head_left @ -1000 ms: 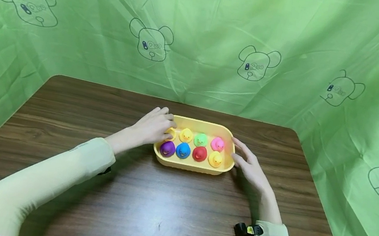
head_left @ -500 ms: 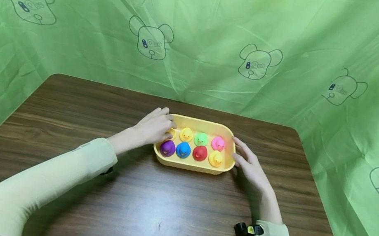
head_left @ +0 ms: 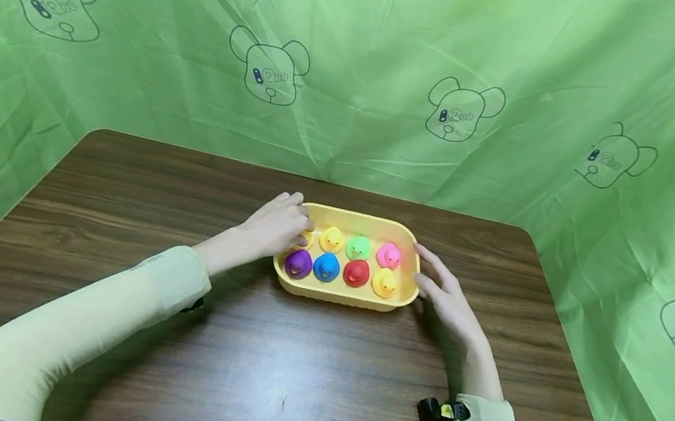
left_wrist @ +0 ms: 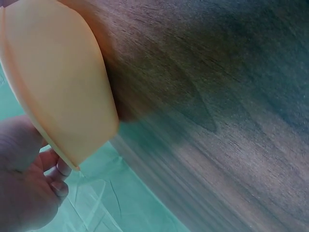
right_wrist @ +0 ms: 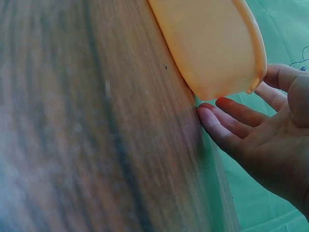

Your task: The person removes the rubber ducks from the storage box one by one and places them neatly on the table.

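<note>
A pale yellow tray (head_left: pixel 341 298) stands on the table with small rubber ducks in two rows. My left hand (head_left: pixel 274 226) reaches over its left end in the head view, thumb and finger around a yellow rubber duck (head_left: pixel 306 239) that they partly hide. Below that duck sits a purple duck (head_left: pixel 298 263). In the left wrist view, the tray wall (left_wrist: pixel 63 87) hides what the fingertips hold. My right hand (head_left: pixel 446 299) rests at the tray's right end, its thumb by the rim and its fingers loosely extended along the outside in the right wrist view.
Other ducks in the tray are yellow (head_left: pixel 332 240), green (head_left: pixel 359 248), pink (head_left: pixel 389 255), blue (head_left: pixel 326 267), red (head_left: pixel 357 273) and yellow (head_left: pixel 385 283). The dark wooden table (head_left: pixel 282 380) meets a green curtain (head_left: pixel 348 145) at its back and sides.
The head view has tilted slightly. Both hands, the tray and the ducks keep nearly the same places.
</note>
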`<state>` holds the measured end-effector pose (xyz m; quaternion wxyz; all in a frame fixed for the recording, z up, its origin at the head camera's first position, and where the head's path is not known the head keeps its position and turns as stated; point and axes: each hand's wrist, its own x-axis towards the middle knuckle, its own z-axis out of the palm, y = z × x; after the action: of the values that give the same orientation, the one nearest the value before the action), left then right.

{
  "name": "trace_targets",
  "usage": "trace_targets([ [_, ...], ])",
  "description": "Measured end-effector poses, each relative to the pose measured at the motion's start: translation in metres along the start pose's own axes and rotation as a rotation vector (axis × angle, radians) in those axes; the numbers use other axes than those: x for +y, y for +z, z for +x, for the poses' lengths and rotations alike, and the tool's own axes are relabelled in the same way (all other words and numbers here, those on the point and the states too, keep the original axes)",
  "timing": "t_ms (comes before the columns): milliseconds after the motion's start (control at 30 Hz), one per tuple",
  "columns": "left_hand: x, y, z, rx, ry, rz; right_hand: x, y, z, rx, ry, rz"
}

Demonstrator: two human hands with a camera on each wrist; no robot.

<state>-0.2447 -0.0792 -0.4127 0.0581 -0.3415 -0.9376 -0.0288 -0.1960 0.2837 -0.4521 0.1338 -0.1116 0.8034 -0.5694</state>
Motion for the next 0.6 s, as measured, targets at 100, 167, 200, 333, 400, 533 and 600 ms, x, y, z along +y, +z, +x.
trace_targets([
  [100, 0.0, 0.0, -0.001, 0.008, 0.0, -0.002, -0.001, 0.0, 0.0, 0.0, 0.002, -0.001],
  [167, 0.0, -0.001, -0.001, 0.011, -0.001, -0.013, -0.001, 0.001, 0.0, -0.001, 0.003, -0.002],
  [200, 0.0, -0.001, -0.002, 0.014, -0.003, -0.022, -0.001, 0.001, -0.001, -0.002, 0.002, -0.002],
  [333, -0.001, -0.003, -0.003, 0.037, -0.001, -0.059, 0.0, 0.001, -0.001, -0.002, -0.005, -0.001],
  [400, -0.001, -0.004, -0.004, 0.056, 0.005, -0.07, 0.001, 0.001, -0.001, 0.0, -0.012, -0.002],
  [533, -0.001, -0.01, -0.006, 0.084, 0.023, -0.076, 0.0, 0.001, -0.001, 0.003, -0.017, -0.005],
  [600, -0.001, -0.013, -0.008, 0.093, 0.028, -0.08, -0.001, 0.001, -0.001, 0.004, -0.015, -0.007],
])
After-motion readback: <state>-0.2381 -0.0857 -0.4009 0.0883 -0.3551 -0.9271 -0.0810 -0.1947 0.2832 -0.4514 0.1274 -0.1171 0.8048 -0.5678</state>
